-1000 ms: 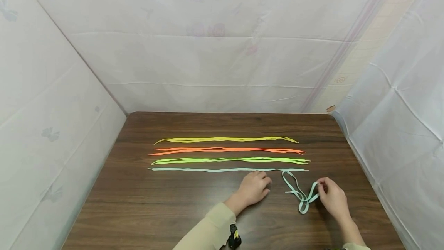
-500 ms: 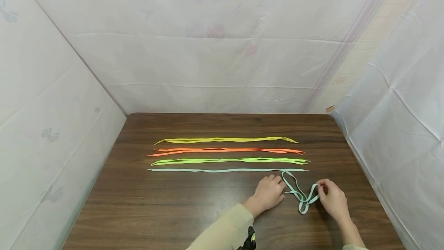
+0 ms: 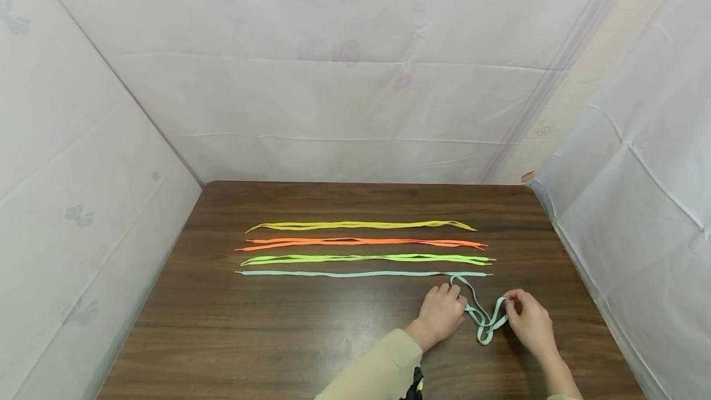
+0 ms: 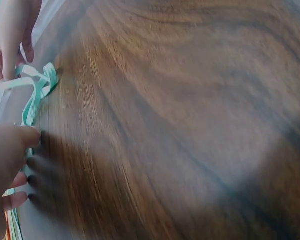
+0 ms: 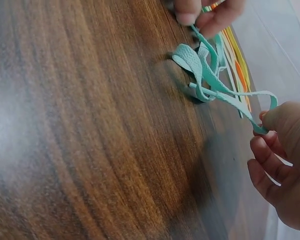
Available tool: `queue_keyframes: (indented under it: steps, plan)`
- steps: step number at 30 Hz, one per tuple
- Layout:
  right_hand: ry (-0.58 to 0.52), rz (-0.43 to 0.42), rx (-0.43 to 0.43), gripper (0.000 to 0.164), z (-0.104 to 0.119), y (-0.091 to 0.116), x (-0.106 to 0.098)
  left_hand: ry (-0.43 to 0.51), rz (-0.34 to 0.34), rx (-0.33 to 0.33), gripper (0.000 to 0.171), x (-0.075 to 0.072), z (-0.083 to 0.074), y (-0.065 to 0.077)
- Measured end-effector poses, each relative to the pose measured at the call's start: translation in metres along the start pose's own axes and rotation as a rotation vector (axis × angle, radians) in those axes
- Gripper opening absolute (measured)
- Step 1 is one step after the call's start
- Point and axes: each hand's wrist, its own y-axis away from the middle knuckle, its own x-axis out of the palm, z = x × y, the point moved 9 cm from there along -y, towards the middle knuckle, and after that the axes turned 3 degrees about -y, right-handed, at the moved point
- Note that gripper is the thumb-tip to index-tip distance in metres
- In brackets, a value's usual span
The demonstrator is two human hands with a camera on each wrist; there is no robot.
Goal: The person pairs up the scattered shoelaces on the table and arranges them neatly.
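A mint-green shoelace (image 3: 485, 329) lies in a loose, looped tangle on the right side of the table. My right hand (image 3: 530, 324) pinches one loop of it between thumb and fingertips; the right wrist view shows this loop (image 5: 262, 125) raised toward the hand. At the tangle's left side, my left hand (image 3: 441, 312) pinches another part of the lace, its thumb and finger meeting there in the right wrist view. The left hand covers the lace's end in the head view. Behind the hands, a straight mint-green strand (image 3: 344, 275) stretches across the table and meets the tangle.
Beyond the mint strand, lime-green laces (image 3: 366, 258), orange laces (image 3: 361, 241) and yellow laces (image 3: 361, 225) lie in parallel rows. The brown wooden table (image 3: 222, 338) has whitish patterned sheets (image 3: 344, 97) hanging behind it and at both sides.
My left hand has slid right from beside the straight strand to the tangle and now pinches the lace there. My right hand has stayed nearly still, holding its loop.
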Motion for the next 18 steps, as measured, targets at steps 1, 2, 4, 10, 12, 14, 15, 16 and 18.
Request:
queue_keyframes:
  steps: [1, 2, 4, 10, 12, 14, 15, 16, 18]
  plan:
    - [0.002, 0.005, 0.003, 0.012, -0.0006, 0.0003, 0.001, 0.001, 0.001, -0.002, 0.031, -0.001, -0.0013, -0.0007]
    - [0.003, 0.007, 0.003, 0.012, -0.0007, 0.0008, 0.0019, 0.0, 0.0, -0.004, 0.03, -0.0022, -0.0027, -0.0012]
    - [0.005, 0.006, 0.003, 0.012, -0.001, 0.0013, 0.0032, 0.002, -0.008, -0.009, 0.024, -0.0036, -0.0055, -0.002]
    - [-0.003, -0.005, -0.007, 0.013, 0.0019, 0.0015, 0.004, -0.001, -0.035, -0.013, 0.011, -0.0027, -0.0083, -0.0017]
    - [-0.001, -0.014, -0.013, 0.013, 0.0026, 0.0015, 0.003, 0.0, -0.029, -0.009, 0.01, -0.0016, -0.0073, -0.0012]
    - [0.0, -0.019, -0.016, 0.014, 0.0027, 0.0014, 0.0019, 0.007, -0.025, -0.002, 0.01, -0.0009, -0.0059, 0.0]
    - [0.0, -0.021, -0.017, 0.014, 0.0027, 0.0014, 0.0015, 0.01, -0.024, 0.0, 0.01, -0.0006, -0.0048, 0.0008]
    - [-0.001, -0.023, -0.018, 0.014, 0.0028, 0.0013, 0.0012, 0.014, -0.024, 0.001, 0.01, -0.0004, -0.0034, 0.0015]
    - [-0.004, -0.025, -0.021, 0.014, 0.0033, 0.0014, 0.0008, 0.019, -0.028, 0.005, 0.01, -0.0003, -0.0005, 0.0034]
